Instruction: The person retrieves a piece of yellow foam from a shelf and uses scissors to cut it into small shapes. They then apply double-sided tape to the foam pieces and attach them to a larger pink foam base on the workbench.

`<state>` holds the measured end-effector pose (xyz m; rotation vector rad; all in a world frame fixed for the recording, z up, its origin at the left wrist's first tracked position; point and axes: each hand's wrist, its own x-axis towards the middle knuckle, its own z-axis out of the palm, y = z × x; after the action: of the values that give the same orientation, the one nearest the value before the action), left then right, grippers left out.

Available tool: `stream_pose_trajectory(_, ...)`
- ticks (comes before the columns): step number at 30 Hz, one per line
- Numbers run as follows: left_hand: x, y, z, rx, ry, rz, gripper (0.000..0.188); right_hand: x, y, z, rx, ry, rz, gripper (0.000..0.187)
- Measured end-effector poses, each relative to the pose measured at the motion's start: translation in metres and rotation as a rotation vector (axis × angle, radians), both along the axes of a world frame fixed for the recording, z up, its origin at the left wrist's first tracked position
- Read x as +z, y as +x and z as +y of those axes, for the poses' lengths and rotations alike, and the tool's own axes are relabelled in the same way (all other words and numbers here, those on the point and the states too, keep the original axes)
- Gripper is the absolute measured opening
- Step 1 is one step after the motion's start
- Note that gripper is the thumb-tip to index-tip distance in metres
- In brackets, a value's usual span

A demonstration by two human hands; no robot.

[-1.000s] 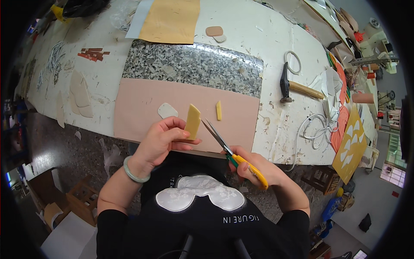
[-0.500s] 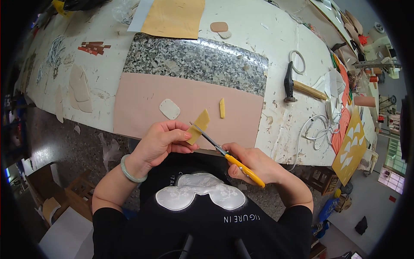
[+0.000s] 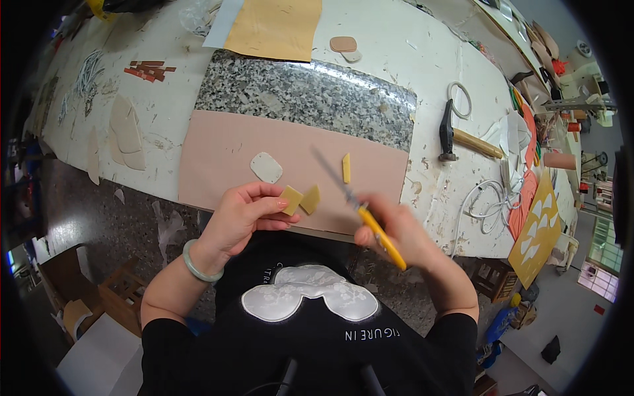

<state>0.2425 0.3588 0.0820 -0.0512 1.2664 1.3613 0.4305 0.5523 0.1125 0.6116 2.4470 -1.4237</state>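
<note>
My left hand (image 3: 254, 210) pinches a small flat yellow piece (image 3: 291, 197) between thumb and fingers, over the near edge of the pink sheet (image 3: 224, 152). Just right of it is a second, angular yellow piece (image 3: 310, 200); whether it lies on the sheet or is dropping I cannot tell. In my right hand (image 3: 399, 231), smeared by motion, are yellow-handled scissors (image 3: 382, 239), their blades pointing up and left, apart from both pieces. A narrow yellow strip (image 3: 346, 168) lies beyond the blades. A rounded off-white piece (image 3: 266, 167) rests on the sheet past my left hand.
Speckled stone slab (image 3: 297, 92) shows beyond the pink sheet. To the right lie a hammer (image 3: 472, 140) and a coiled white cord (image 3: 485, 206). Tan sheet material (image 3: 274, 30), brown strips (image 3: 148, 70) and cream cutouts (image 3: 125, 135) lie around the white table (image 3: 165, 109).
The yellow piece has come apart in two; the cut-off part is now separate from the one in my left hand. My right hand has drawn the scissors away, tilting the blades more upright.
</note>
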Motion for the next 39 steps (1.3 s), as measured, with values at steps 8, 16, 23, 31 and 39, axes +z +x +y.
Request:
stream_pose_trajectory(8, 0.002, -0.023, -0.020, 0.200, 0.056, 0.321, 0.024, -0.026, -0.037, 0.054, -0.104, 0.929, 0.171, 0.049)
stream_pose_trajectory(16, -0.010, -0.003, -0.007, 0.185, 0.119, 0.243, 0.022, -0.018, -0.068, -0.019, -0.112, 0.072, 0.416, 0.023)
stream_pose_trajectory(23, -0.008, -0.029, -0.014, 0.017, -0.147, 1.071, 0.022, -0.043, -0.110, -0.031, -0.133, -0.195, 0.231, 0.021)
stream_pose_trajectory(31, -0.023, -0.040, -0.003, -0.143, -0.126, 1.507, 0.016, -0.041, -0.131, -0.036, -0.163, -0.269, 0.031, 0.023)
stream_pose_trajectory(39, -0.024, -0.040, -0.002, -0.170, -0.127, 1.518, 0.017, -0.048, -0.133, -0.039, -0.048, 0.042, 0.198, 0.020)
